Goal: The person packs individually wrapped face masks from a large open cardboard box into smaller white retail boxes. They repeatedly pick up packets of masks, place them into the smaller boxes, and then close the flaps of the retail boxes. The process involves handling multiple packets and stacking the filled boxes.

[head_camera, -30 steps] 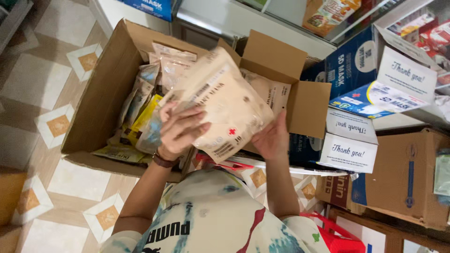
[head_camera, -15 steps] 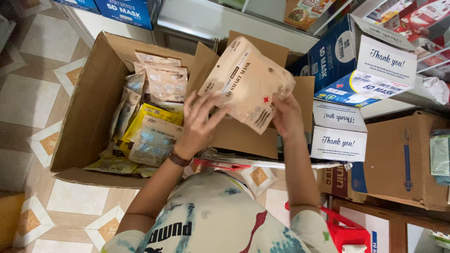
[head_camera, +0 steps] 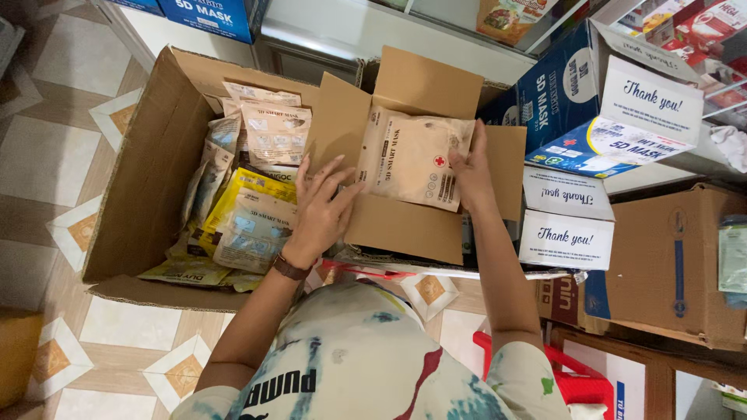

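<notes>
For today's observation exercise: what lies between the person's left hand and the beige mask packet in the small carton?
In the head view, the small carton's upright cardboard flap stands between the left hand and the beige mask packet; the right hand touches the packet's other edge.

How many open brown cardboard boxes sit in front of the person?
2. A large box on the left holds loose packets; a small box to its right holds the beige packet, which the right hand touches. Closed cartons stand at far right; others may be hidden.
</notes>
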